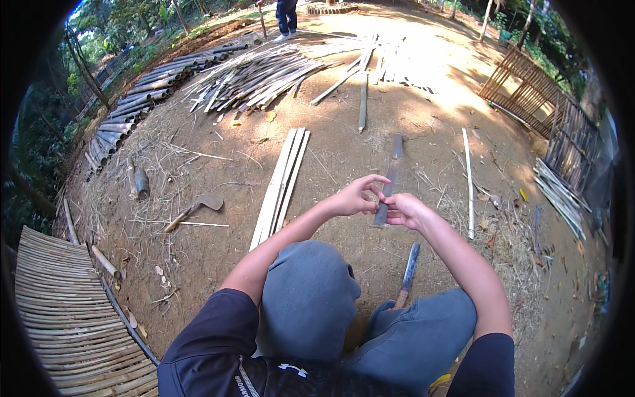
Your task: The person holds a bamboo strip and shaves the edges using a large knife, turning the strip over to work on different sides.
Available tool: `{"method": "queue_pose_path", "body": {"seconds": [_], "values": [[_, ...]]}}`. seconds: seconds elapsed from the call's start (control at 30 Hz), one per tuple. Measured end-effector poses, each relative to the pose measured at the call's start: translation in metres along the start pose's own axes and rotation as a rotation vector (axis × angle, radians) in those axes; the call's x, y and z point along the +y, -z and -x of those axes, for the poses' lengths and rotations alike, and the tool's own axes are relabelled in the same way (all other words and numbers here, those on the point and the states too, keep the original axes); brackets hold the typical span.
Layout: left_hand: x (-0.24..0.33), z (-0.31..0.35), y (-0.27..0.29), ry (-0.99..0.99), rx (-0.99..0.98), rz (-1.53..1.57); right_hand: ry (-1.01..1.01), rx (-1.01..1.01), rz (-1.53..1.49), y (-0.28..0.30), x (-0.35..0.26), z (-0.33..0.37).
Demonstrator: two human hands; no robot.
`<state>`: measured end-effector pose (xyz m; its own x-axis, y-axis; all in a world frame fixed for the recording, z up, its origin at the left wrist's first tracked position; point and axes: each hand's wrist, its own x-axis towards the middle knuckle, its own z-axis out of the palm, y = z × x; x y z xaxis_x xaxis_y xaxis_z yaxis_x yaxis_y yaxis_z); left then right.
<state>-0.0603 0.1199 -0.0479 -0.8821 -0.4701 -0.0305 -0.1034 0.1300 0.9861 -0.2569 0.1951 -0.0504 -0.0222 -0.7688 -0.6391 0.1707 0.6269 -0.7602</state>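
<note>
Left grip (357,197) and right grip (407,212) meet at a dark flat strip (381,216)

The left grip curls its thumb and forefinger into a loose ring; the right grip bunches its fingers from the other side – whether either is clamped on the strip, I cannot tell. The strip shows right at both grips, its near end just below them and its far end reaching out beyond, over bare ground (331,152).

To the left of the left grip lie long pale slats (281,188), side by side, and farther left a tool with a broad metal head (210,201). On the near side of the right grip, close to the person's bent knee, lies a knife (411,263) with a dark blade. A thin pale stick (469,182) lies to the right of the right grip.

Well beyond both grips, toward the left, is a heap of split slats (261,76) – with a row of dark poles (135,99) past it and a standing person (286,16) behind
</note>
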Motion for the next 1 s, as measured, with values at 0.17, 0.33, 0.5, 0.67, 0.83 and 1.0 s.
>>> {"method": "queue_pose_path", "body": {"seconds": [0.17, 0.33, 0.5, 0.67, 0.83, 1.0], "values": [[0.003, 0.006, 0.001, 0.007, 0.087, 0.089, 0.080, -0.008, -0.109, 0.017, -0.020, 0.008], [-0.015, 0.005, 0.004, -0.165, 0.074, -0.148, 0.068, 0.002, -0.112, 0.007, -0.004, -0.007], [-0.023, -0.002, -0.012, -0.209, 0.033, -0.215, 0.041, 0.000, -0.165, 0.019, 0.008, -0.013], [-0.034, -0.002, -0.012, -0.257, 0.111, -0.137, 0.034, 0.003, 0.024, 0.016, 0.003, -0.004], [-0.033, -0.001, -0.016, -0.287, 0.059, -0.185, 0.066, 0.042, 0.766, 0.094, 0.034, -0.008], [-0.029, -0.009, -0.022, -0.332, -0.005, -0.232, -0.398, 0.138, 1.000, 0.150, 0.182, 0.016]]}}
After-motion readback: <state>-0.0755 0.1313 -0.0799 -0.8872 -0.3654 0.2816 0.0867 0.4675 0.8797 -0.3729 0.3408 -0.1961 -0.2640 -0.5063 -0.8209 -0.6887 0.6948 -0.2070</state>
